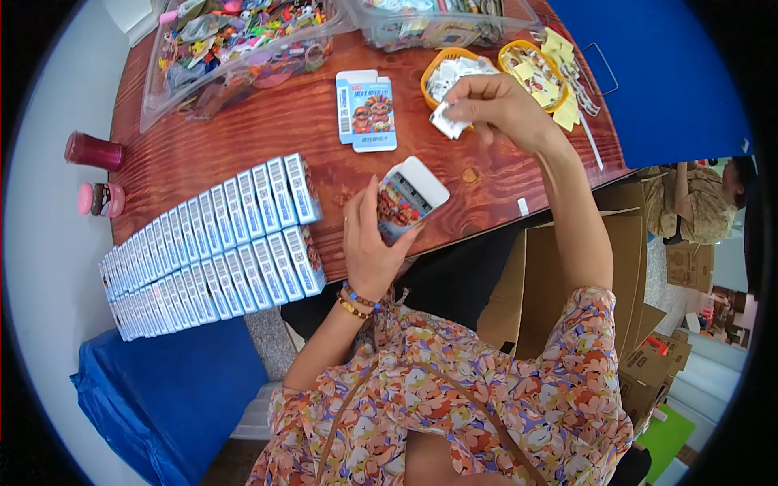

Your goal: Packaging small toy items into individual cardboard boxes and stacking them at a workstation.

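Note:
My left hand [371,247] is closed round a small blue printed carton [403,198], its white flap raised and its top open, with dark contents showing inside. My right hand [498,109] pinches a small white packet [448,123] above the near side of a yellow basket [444,63] filled with similar white packets. Flat on the table, beyond the carton, lies an unfolded blue box [373,111] with cartoon figures on it. To the left, two long rows of blue-and-white boxes [215,243] stand side by side along the table's near edge.
A clear bin [154,97] of colourful small toys stands at the far left, another clear bin [429,32] beside it. A second yellow basket [559,95] holds pieces among yellow slips [567,117]. Left are a dark red jar [93,151] and pink-lidded container [101,199]. Cardboard boxes [575,267] stand right.

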`<action>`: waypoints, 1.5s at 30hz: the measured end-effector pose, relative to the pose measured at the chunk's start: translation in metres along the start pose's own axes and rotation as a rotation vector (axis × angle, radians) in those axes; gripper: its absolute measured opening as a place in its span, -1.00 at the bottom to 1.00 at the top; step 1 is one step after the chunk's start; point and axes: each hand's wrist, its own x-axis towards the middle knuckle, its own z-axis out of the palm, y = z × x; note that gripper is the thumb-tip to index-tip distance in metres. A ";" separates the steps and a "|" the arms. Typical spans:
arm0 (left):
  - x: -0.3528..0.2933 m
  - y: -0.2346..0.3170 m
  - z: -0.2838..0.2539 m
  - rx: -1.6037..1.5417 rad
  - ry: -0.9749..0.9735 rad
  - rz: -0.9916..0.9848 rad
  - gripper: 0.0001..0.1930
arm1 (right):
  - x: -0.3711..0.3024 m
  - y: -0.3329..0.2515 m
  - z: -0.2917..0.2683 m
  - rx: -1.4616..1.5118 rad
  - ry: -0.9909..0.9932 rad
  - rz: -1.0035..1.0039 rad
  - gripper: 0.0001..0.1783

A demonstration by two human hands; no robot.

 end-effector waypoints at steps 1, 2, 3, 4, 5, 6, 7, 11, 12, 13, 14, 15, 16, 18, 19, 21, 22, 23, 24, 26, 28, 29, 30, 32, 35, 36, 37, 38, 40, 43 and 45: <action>0.001 -0.001 -0.001 0.000 0.000 -0.004 -0.14 | -0.005 -0.008 0.013 -0.086 -0.062 -0.047 -0.93; 0.004 -0.001 0.000 -0.013 -0.007 0.001 -0.13 | -0.013 -0.013 0.023 -0.083 -0.062 -0.041 -0.93; 0.005 -0.001 -0.001 -0.018 -0.019 -0.016 -0.13 | -0.018 -0.016 0.032 -0.123 -0.059 -0.017 -0.93; 0.005 -0.001 -0.002 -0.012 -0.019 -0.023 -0.13 | -0.019 -0.016 0.039 -0.164 -0.058 0.006 -0.92; 0.006 -0.001 0.000 -0.014 -0.014 -0.010 -0.13 | -0.018 -0.008 0.041 -0.149 -0.087 -0.137 -0.91; 0.005 -0.001 0.000 -0.016 -0.007 0.002 -0.13 | -0.019 -0.005 0.042 -0.148 -0.090 -0.134 -0.91; 0.005 -0.002 0.000 -0.004 -0.004 0.004 -0.12 | -0.020 -0.006 0.046 -0.206 -0.083 -0.109 -0.90; 0.005 0.000 0.000 0.034 -0.001 0.004 -0.12 | -0.020 -0.003 0.054 -0.469 -0.026 -0.122 -0.86; 0.005 0.000 0.000 0.056 0.003 0.012 -0.11 | -0.020 -0.002 0.056 -0.469 -0.026 -0.121 -0.86; 0.005 0.000 0.001 0.078 0.006 0.022 -0.11 | -0.021 -0.002 0.059 -0.630 0.030 -0.194 -0.85; 0.005 0.000 0.001 0.079 0.006 0.021 -0.11 | -0.022 -0.002 0.062 -0.790 0.086 -0.270 -0.84; 0.006 0.000 0.001 0.086 0.017 0.036 -0.11 | -0.022 -0.003 0.066 -0.790 0.085 -0.270 -0.84; 0.006 -0.001 0.001 0.093 0.027 0.052 -0.10 | -0.023 -0.004 0.070 -0.921 0.099 -0.288 -0.83; 0.006 -0.004 0.001 0.091 0.031 0.048 -0.11 | -0.023 -0.004 0.075 -1.051 0.109 -0.308 -0.82; 0.006 -0.005 0.001 0.088 0.034 0.045 -0.11 | -0.023 -0.004 0.077 -0.998 0.078 -0.313 -0.81; 0.007 -0.003 0.001 0.087 0.030 0.044 -0.10 | -0.025 -0.002 0.077 -0.949 0.048 -0.317 -0.79; 0.007 -0.002 0.002 0.087 0.026 0.044 -0.10 | -0.026 0.002 0.075 -0.952 0.072 -0.339 -0.78; 0.008 -0.002 0.002 0.086 0.031 0.047 -0.10 | -0.025 0.004 0.073 -0.956 0.099 -0.364 -0.78; 0.009 -0.001 0.003 0.070 0.024 0.041 -0.10 | -0.026 0.004 0.072 -0.960 0.102 -0.367 -0.78; 0.010 -0.001 0.006 0.048 0.013 0.044 -0.11 | -0.033 0.003 0.070 -0.870 0.039 -0.346 -0.77; 0.010 -0.001 0.007 0.025 0.034 0.035 -0.12 | -0.037 -0.001 0.070 -0.758 -0.010 -0.323 -0.76; 0.011 -0.001 0.006 0.006 0.028 0.055 -0.12 | -0.039 -0.005 0.067 -0.650 -0.059 -0.302 -0.75; 0.009 -0.003 0.004 -0.008 0.015 0.019 -0.12 | -0.037 -0.008 0.057 -0.667 -0.035 -0.298 -0.75; 0.006 -0.003 -0.002 -0.016 -0.002 -0.061 -0.12 | -0.027 -0.014 0.032 -0.163 0.186 -0.033 -0.74; 0.001 -0.003 -0.006 -0.070 -0.007 -0.013 -0.12 | 0.014 0.036 -0.061 -0.490 0.615 -0.256 -0.72; 0.000 -0.003 -0.005 -0.056 0.003 -0.006 -0.12 | 0.021 0.054 -0.095 -0.583 0.744 -0.208 -0.70; -0.001 -0.002 -0.004 -0.033 0.019 -0.007 -0.12 | 0.024 0.066 -0.123 -0.719 0.791 -0.089 -0.68; -0.002 -0.001 -0.002 -0.034 0.022 -0.002 -0.12 | 0.024 0.076 -0.143 -0.852 0.830 0.032 -0.66; -0.002 -0.002 0.000 -0.029 0.011 0.025 -0.12 | 0.028 0.087 -0.160 -0.862 0.758 0.147 -0.65; -0.003 -0.002 -0.003 -0.015 0.001 0.012 -0.11 | 0.038 0.093 -0.153 -0.901 0.680 0.271 -0.64; -0.002 -0.003 -0.002 -0.023 0.004 0.013 -0.11 | 0.042 0.099 -0.160 -0.882 0.674 0.215 -0.67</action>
